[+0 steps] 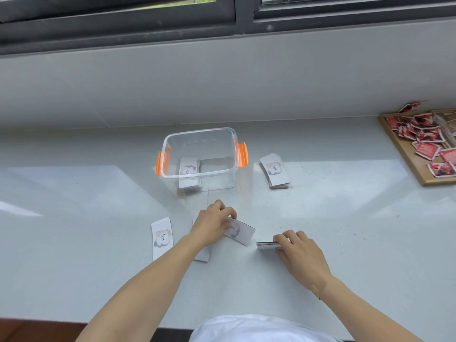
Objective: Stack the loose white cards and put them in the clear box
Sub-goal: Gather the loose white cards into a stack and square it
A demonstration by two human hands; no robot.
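A clear box (172, 144) with orange handles stands mid-table; a stack of white cards (188, 175) lies inside on its left. My left hand (213, 224) pinches a single white card (243, 232) just above the table. A thin stack of cards (265, 245) is held edge-on in my right hand (299, 251). One loose card (161, 238) lies flat to the left, and another card (203, 255) is partly hidden under my left wrist. A further fanned pile of white cards (275, 170) rests to the right of the box.
A wooden tray (404, 156) with several red packets sits at the far right. The grey wall and window frame (222, 21) rise behind the table. The table's front edge (98, 320) runs near my body.
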